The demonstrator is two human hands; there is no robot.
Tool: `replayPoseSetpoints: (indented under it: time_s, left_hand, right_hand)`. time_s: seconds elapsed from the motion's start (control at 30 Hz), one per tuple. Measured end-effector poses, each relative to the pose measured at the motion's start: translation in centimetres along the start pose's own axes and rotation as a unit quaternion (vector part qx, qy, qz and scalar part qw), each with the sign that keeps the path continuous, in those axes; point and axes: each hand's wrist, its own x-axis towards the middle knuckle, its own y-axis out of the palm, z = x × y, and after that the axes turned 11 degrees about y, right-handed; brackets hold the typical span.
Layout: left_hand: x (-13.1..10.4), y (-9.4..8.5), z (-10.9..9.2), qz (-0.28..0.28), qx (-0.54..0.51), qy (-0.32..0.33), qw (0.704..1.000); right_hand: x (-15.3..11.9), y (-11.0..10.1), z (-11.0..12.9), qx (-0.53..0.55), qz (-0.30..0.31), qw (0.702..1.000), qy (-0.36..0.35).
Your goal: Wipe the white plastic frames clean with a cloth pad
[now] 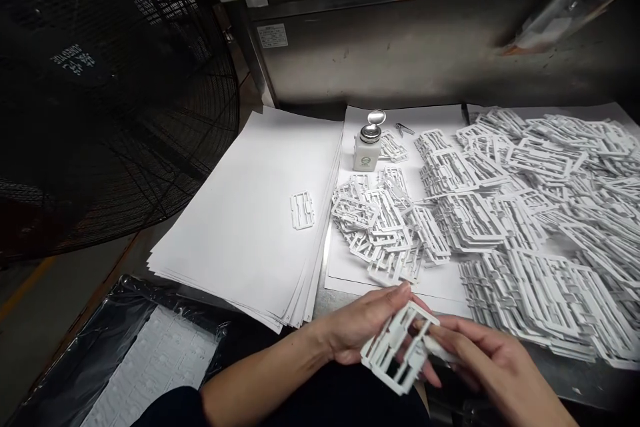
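Just past the table's front edge, my left hand [361,321] is closed on a white plastic part frame [400,347], an open rectangle with thin bars inside. The frame is tilted toward me. From the right, my right hand [493,360] reaches against the same frame, its fingers pinched round a white cloth-like wad [441,349]. Its fingertips are partly hidden behind the frame's bars. A loose heap of similar frames [385,220] lies on paper just beyond my hands. One single frame [302,210] rests apart on the left paper stack [240,207].
A white pump bottle [367,150] with a raised metal lid stands behind the heap, near a small metal nail clipper [405,129]. Stacked frames [545,293] cover the right side. A large black fan [115,93] stands at left, above a black-lined container holding a pale moulded tray [155,367].
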Motion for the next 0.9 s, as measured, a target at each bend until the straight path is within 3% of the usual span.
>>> replayPoseSetpoints:
  time_s: [0.03, 0.17, 0.33, 0.6, 0.73, 0.9]
  left_hand:
    - [-0.2, -0.2, 0.0, 0.015, -0.005, 0.003, 1.0]
    - [-0.7, -1.0, -0.7, 0.008, -0.071, 0.027, 0.997]
    - [-0.7, -1.1, -1.9, 0.003, -0.143, 0.065, 0.988]
    - [-0.5, -0.5, -2.2, -0.033, -0.122, 0.096, 0.987]
    - [-1.0, -0.1, -2.6, -0.087, -0.107, 0.091, 0.986]
    - [-1.5, 1.7, -3.0, -0.177, -0.054, 0.089, 0.979]
  right_hand:
    - [0.3, 0.0, 0.4, 0.033, 0.012, 0.998, 0.042]
    - [1.8, -0.9, 1.3, 0.102, -0.054, 0.988, 0.102]
    - [3.8, -0.8, 1.4, 0.293, -0.07, 0.951, 0.077]
    - [5.4, 0.0, 3.1, 0.415, 0.018, 0.903, 0.107]
    - [5.8, 0.7, 3.4, 0.461, 0.009, 0.88, 0.112]
    - [5.6, 1.8, 3.5, 0.514, -0.051, 0.853, 0.075]
